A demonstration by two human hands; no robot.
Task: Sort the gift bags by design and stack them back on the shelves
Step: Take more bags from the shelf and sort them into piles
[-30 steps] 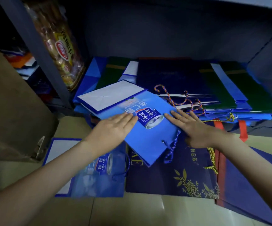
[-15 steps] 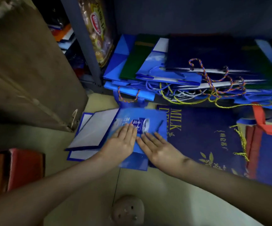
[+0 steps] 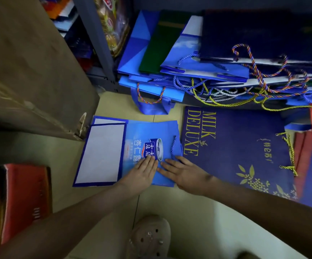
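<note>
Blue bag, beside navy bag, lies under left hand, right hand, both flat.

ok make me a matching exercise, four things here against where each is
1 light blue paper gift bag with a can picture
2 navy paper gift bag lettered MILK DELUXE
3 red rectangular box
4 pale perforated clog

A bottom middle
B under the left hand and right hand
C lower left
D on the floor, right of the hands

Pairs: 1-B, 2-D, 3-C, 4-A
</note>
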